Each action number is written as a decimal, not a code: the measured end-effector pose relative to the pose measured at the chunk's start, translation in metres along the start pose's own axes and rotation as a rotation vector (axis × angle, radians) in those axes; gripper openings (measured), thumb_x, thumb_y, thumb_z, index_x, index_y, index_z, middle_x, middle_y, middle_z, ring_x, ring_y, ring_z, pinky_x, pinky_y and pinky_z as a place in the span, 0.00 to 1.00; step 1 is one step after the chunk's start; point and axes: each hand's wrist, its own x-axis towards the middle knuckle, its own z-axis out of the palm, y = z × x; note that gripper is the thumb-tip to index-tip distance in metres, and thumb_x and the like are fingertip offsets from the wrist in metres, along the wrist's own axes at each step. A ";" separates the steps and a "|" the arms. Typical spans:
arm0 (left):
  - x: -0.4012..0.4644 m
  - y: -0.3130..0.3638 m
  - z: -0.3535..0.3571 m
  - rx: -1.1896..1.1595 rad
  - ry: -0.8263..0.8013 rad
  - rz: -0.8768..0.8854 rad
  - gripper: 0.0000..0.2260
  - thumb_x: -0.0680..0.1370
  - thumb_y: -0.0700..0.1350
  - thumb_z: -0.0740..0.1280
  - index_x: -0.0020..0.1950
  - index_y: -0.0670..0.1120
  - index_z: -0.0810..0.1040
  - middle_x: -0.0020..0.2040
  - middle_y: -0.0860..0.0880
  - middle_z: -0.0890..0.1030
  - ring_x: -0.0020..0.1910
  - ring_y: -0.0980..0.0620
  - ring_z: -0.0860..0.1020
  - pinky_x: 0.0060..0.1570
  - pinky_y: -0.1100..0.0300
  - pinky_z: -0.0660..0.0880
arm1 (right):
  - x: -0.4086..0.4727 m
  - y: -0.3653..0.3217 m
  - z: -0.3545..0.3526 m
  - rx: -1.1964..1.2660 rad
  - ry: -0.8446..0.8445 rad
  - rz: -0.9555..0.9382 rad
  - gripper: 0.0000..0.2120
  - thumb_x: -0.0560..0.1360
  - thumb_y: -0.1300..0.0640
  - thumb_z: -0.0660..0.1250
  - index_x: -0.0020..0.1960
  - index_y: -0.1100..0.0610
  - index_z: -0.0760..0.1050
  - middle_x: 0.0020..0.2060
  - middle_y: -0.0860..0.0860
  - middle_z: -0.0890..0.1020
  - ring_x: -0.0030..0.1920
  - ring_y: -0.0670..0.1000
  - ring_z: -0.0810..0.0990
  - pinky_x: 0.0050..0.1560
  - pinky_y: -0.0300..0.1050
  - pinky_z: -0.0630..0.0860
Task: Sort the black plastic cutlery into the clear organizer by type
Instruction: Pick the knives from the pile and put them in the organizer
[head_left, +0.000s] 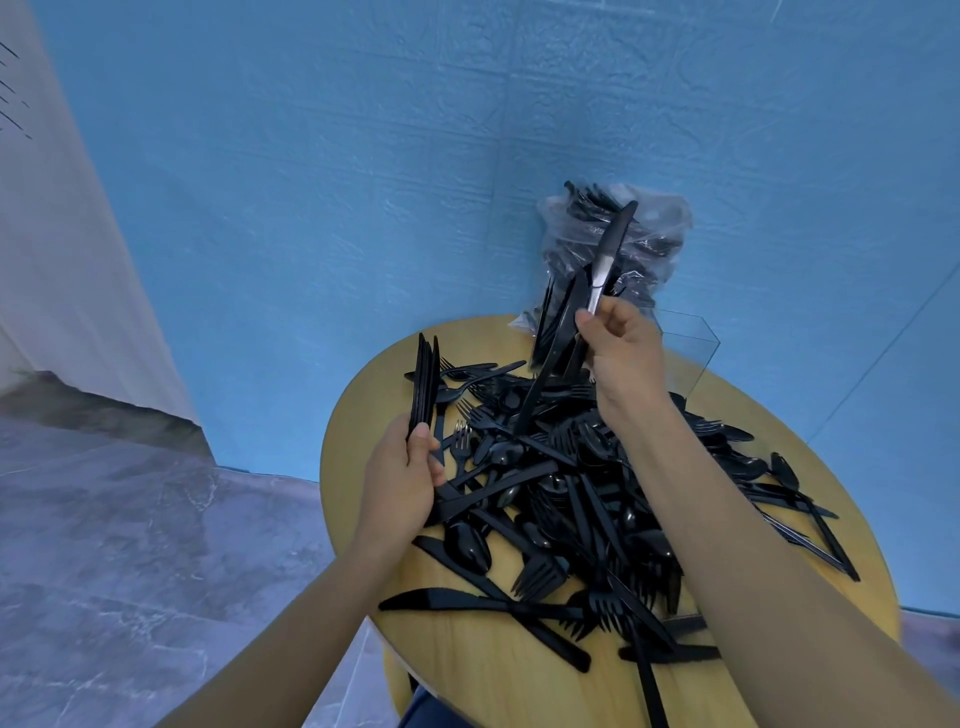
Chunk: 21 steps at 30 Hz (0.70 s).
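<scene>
Nearest: loose pile of black cutlery (571, 519) still covers most of the round wooden table (467, 675), with knives, forks and spoons all mixed, so sorting looks early. Left hand (400, 488) sits at the pile's left edge, fingers and thumb curled round a stacked bundle of knives (425, 384) held upright, blades up. Right hand (621, 343) is raised above the far side of the pile, fingers pinched on a single knife (610, 254) by its lower end, with the other end pointing up and away; at least one more dark piece hangs below that hand, can't tell if it's gripped or just behind. Beyond the right hand: clear organizer (691, 343), only one transparent corner visible, contents and compartments hidden by the wrist. Farthest: plastic bag (618, 244) with more cutlery inside, against the blue wall (363, 182). Step in hand, as I read it: collecting knives by type before loading. Next move likely needs the single knife aligned same way round as the bundle, then the whole set lowered into one organizer compartment. Thin handles, easy to fan out if grip loosens.
</scene>
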 end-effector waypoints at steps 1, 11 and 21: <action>0.002 0.005 0.001 -0.012 -0.004 0.008 0.12 0.83 0.45 0.52 0.43 0.47 0.70 0.34 0.49 0.74 0.34 0.53 0.75 0.40 0.61 0.76 | 0.000 -0.005 -0.001 0.029 -0.002 -0.009 0.11 0.78 0.65 0.63 0.41 0.52 0.75 0.34 0.50 0.73 0.42 0.54 0.71 0.49 0.51 0.70; -0.008 0.053 0.025 -0.216 -0.170 0.084 0.12 0.83 0.44 0.52 0.62 0.47 0.72 0.46 0.48 0.80 0.40 0.59 0.82 0.41 0.66 0.78 | -0.034 -0.005 0.025 0.197 -0.190 0.104 0.10 0.78 0.68 0.61 0.42 0.58 0.76 0.35 0.52 0.79 0.33 0.45 0.78 0.37 0.36 0.75; -0.010 0.054 0.020 -0.286 -0.230 0.006 0.09 0.82 0.41 0.57 0.55 0.47 0.77 0.37 0.51 0.78 0.30 0.58 0.72 0.33 0.62 0.71 | -0.040 0.007 0.025 0.003 -0.056 0.049 0.07 0.76 0.64 0.66 0.43 0.56 0.80 0.38 0.52 0.81 0.41 0.48 0.77 0.48 0.43 0.75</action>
